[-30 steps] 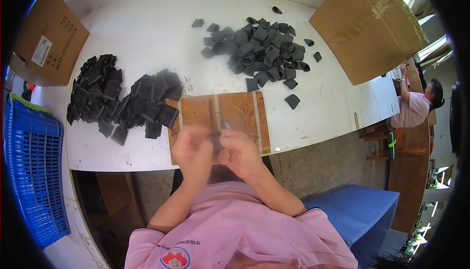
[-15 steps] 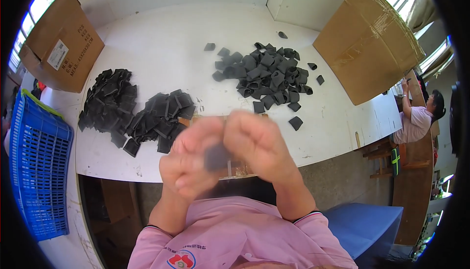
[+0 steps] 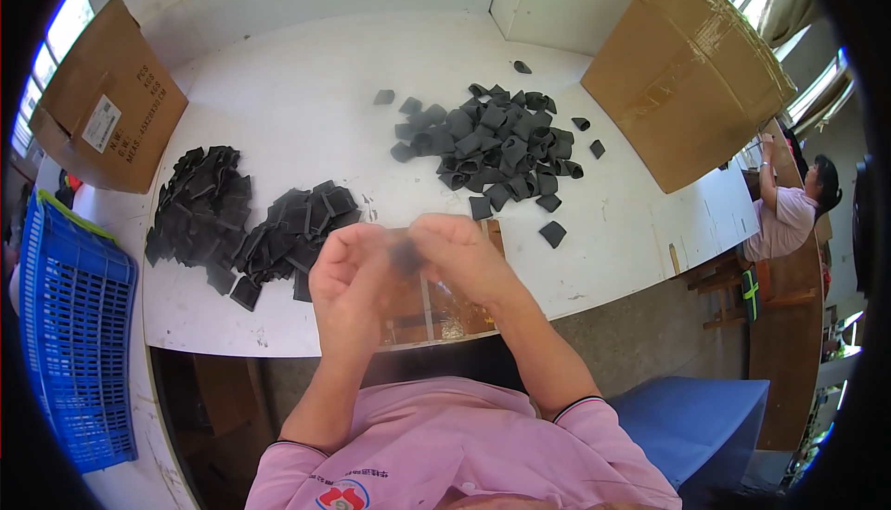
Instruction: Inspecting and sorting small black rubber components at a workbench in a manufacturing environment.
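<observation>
Between my two hands is a small dark grey fabric piece [image 3: 405, 257], partly hidden by fingers and a little blurred. My left hand [image 3: 351, 269] pinches its left side, and my right hand [image 3: 461, 255] closes on its right side. Both are held over a brown taped cardboard patch [image 3: 408, 301] at the table's front edge. Left of my hands lie two heaps of flat black pieces, one larger [image 3: 200, 213] and one nearer [image 3: 297, 227]. Beyond my right hand spreads a heap of dark grey pieces [image 3: 501, 139], several curled into open loops.
Cardboard boxes stand on the white table [image 3: 306, 92], one at the left [image 3: 111, 106] and one at the right [image 3: 687, 74]. A blue plastic basket [image 3: 79, 334] is at far left. To the right, another person [image 3: 789, 213] sits at a bench; a blue sheet-like thing [image 3: 687, 426] is beside me.
My hands have drawn closer together at the fingertips and the grey piece has shifted up between them. The view has tilted slightly. The heaps look the same.
</observation>
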Motion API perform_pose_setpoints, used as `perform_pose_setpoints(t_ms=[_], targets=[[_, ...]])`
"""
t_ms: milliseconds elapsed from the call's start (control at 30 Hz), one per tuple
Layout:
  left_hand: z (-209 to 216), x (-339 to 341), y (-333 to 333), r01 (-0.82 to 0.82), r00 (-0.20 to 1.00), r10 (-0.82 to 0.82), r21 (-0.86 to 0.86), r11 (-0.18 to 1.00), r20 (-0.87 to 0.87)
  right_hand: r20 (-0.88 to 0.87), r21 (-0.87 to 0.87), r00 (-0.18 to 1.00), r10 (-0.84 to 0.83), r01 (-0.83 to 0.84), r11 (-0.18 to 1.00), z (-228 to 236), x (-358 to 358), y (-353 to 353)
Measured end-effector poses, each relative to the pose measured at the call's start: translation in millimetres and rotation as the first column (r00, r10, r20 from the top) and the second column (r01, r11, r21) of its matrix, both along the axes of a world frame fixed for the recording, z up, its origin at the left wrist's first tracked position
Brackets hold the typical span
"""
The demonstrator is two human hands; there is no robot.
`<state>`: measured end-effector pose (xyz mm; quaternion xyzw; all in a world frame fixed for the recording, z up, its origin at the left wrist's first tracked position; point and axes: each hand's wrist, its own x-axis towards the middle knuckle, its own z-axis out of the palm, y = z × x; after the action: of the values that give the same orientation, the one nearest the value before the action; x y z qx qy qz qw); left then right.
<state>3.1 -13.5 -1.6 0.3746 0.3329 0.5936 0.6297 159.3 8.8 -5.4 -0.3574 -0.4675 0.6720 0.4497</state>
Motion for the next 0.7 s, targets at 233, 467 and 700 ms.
perform_pose_setpoints(t_ms=[233,467,700], targets=[[26.5,-3.0,12.0,0.092,0.878,0.134,0.438,0.894,-0.459,0.155,0.373,0.913,-0.377,0.3,0.878,4.0,-4.2,-19.4],[36.8,-3.5,14.9,0.147,0.755,0.3,0.596,0.79,-0.583,0.331,0.842,0.701,-0.632,0.082,0.532,16.4,-8.9,-28.5],[21.2,-10.9,18.0,0.006,0.969,0.083,0.358,0.934,-0.232,0.359,0.867,0.642,-0.677,0.039,0.496,27.9,-14.4,-27.8]])
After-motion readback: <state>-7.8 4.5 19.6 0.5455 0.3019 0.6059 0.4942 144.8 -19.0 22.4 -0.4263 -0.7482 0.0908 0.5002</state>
